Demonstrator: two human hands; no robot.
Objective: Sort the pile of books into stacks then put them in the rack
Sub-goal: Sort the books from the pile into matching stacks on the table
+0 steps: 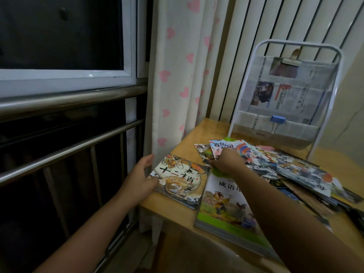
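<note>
A loose pile of picture books spreads over the right half of the wooden table. At the table's left edge lies a small stack topped by a dragon-cover book. Beside it sits a stack of larger green-bordered books. My left hand rests against the left side of the dragon-cover stack, fingers apart. My right hand grips a thin book with a phoenix cover at the pile's left end. The white wire rack stands at the back of the table.
The rack holds newspapers fastened with a blue binder clip and a clip at the top. A heart-patterned curtain hangs left of the table. Metal window rails run along the far left. A white ribbed panel stands behind the rack.
</note>
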